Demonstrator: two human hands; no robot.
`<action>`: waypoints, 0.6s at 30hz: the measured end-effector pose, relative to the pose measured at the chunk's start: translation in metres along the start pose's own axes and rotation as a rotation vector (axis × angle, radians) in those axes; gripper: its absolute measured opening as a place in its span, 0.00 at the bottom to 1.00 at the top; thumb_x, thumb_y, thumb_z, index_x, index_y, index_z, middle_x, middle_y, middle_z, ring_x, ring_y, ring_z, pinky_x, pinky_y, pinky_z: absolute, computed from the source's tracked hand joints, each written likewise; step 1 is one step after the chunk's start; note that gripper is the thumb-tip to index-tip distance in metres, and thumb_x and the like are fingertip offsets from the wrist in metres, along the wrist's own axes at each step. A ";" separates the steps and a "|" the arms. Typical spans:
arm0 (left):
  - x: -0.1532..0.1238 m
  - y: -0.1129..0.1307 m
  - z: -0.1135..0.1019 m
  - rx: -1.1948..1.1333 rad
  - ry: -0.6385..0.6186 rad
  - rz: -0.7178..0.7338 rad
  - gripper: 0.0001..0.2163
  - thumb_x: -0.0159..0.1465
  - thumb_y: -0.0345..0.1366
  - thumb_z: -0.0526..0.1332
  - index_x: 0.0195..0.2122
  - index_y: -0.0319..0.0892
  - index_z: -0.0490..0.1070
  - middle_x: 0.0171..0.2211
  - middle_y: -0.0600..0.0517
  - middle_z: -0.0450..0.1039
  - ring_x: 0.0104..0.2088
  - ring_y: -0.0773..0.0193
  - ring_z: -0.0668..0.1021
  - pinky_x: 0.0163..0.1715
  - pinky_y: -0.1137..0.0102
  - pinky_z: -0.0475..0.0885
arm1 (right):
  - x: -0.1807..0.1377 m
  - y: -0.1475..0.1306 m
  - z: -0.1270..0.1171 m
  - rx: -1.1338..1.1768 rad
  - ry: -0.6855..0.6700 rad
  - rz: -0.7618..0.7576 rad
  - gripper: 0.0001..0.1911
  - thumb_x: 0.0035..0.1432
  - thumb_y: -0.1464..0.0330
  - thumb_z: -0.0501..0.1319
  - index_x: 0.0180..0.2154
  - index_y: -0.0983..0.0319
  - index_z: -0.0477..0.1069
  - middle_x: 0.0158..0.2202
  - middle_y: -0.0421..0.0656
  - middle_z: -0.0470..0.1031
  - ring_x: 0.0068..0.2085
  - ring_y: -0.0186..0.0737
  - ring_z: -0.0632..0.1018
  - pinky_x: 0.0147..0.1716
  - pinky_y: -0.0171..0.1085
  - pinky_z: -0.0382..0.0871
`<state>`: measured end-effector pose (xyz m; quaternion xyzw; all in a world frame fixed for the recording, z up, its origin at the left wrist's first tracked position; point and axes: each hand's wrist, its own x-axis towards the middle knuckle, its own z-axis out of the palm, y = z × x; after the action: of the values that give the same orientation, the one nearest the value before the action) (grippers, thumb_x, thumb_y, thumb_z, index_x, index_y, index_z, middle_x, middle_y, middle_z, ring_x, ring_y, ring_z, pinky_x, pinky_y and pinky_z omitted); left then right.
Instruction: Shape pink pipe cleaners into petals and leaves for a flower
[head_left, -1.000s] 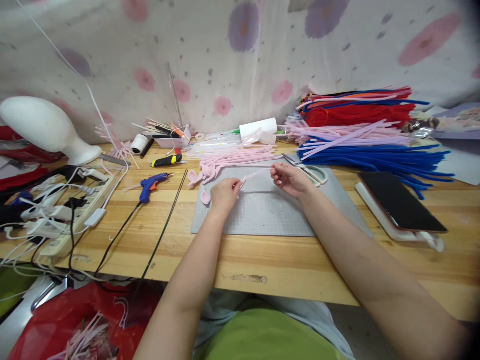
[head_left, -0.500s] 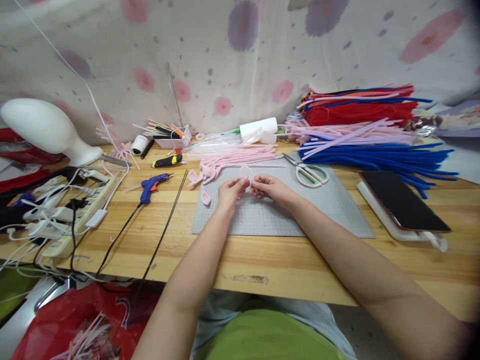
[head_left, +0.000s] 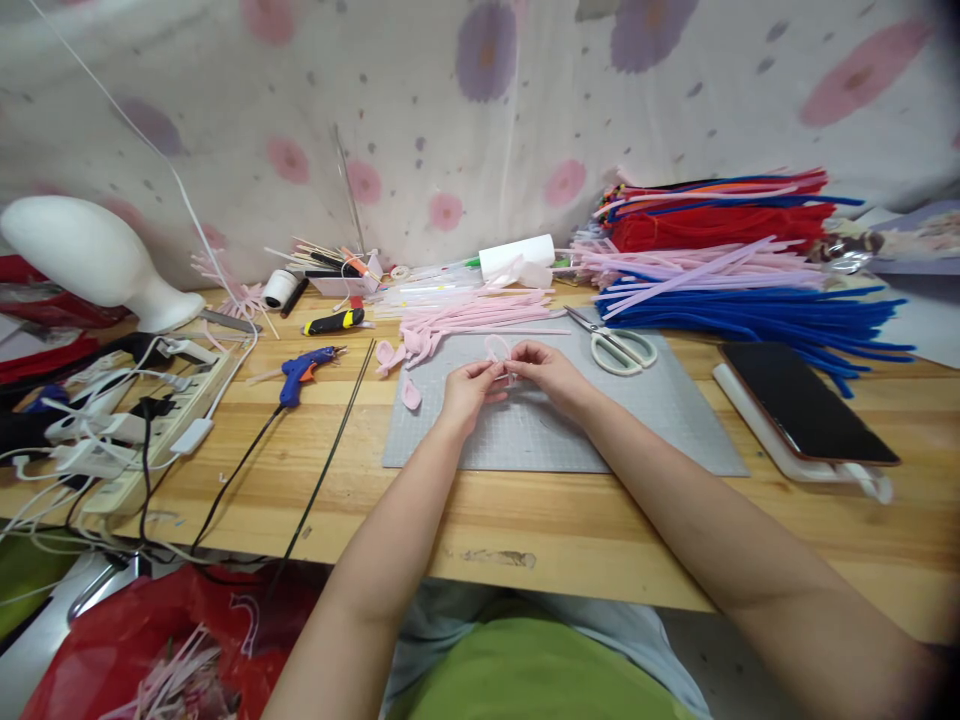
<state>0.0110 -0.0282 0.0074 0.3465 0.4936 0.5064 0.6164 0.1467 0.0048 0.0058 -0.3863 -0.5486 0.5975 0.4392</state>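
Note:
My left hand (head_left: 466,390) and my right hand (head_left: 550,371) meet over the grey cutting mat (head_left: 637,420), fingertips pinched on one pink pipe cleaner (head_left: 496,349) bent into a small loop that stands up between them. A pile of pink pipe cleaners (head_left: 472,315) lies just behind the hands at the mat's far edge. Two or three small pink loops (head_left: 409,392) lie on the mat to the left of my left hand. White-handled scissors (head_left: 619,347) rest on the mat to the right of my right hand.
Stacks of red, pink and blue pipe cleaners (head_left: 735,270) fill the back right. A dark phone (head_left: 805,403) lies on the right. A blue glue gun (head_left: 304,369), a utility knife (head_left: 335,321), a power strip (head_left: 142,420) and a white foam head (head_left: 90,258) are on the left.
One second ago the hands held the pink pipe cleaner stretched out straight between them. They have come together, and the cleaner is now folded into a small loop at the fingertips.

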 end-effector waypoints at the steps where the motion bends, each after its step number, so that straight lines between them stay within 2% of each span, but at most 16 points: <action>1: 0.000 0.000 0.000 0.006 -0.017 -0.010 0.12 0.48 0.38 0.66 0.31 0.36 0.73 0.32 0.47 0.75 0.32 0.63 0.78 0.30 0.68 0.72 | 0.000 -0.001 0.000 0.006 -0.003 -0.005 0.14 0.38 0.61 0.66 0.24 0.62 0.66 0.22 0.36 0.69 0.25 0.30 0.68 0.29 0.34 0.61; 9: 0.000 0.001 -0.001 -0.015 -0.116 -0.031 0.11 0.48 0.37 0.66 0.30 0.36 0.73 0.27 0.49 0.75 0.29 0.67 0.77 0.33 0.69 0.71 | -0.003 -0.002 0.001 0.131 -0.069 0.035 0.14 0.39 0.63 0.67 0.25 0.62 0.66 0.22 0.35 0.68 0.24 0.29 0.69 0.28 0.33 0.62; 14: -0.001 0.001 -0.001 -0.112 -0.236 -0.072 0.10 0.49 0.35 0.66 0.30 0.35 0.73 0.26 0.50 0.74 0.29 0.67 0.76 0.36 0.67 0.71 | -0.004 -0.002 -0.003 0.247 -0.150 0.078 0.13 0.40 0.65 0.67 0.26 0.61 0.65 0.23 0.35 0.69 0.24 0.30 0.71 0.26 0.32 0.63; 18: -0.002 0.000 0.001 -0.166 -0.252 -0.073 0.06 0.50 0.31 0.65 0.28 0.34 0.73 0.23 0.52 0.71 0.27 0.69 0.75 0.39 0.65 0.70 | -0.003 0.001 -0.005 0.287 -0.170 0.024 0.11 0.40 0.69 0.67 0.26 0.61 0.66 0.28 0.36 0.72 0.29 0.30 0.72 0.31 0.32 0.65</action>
<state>0.0124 -0.0297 0.0081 0.3372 0.3809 0.4752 0.7179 0.1525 0.0035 0.0043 -0.2743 -0.4882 0.7054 0.4346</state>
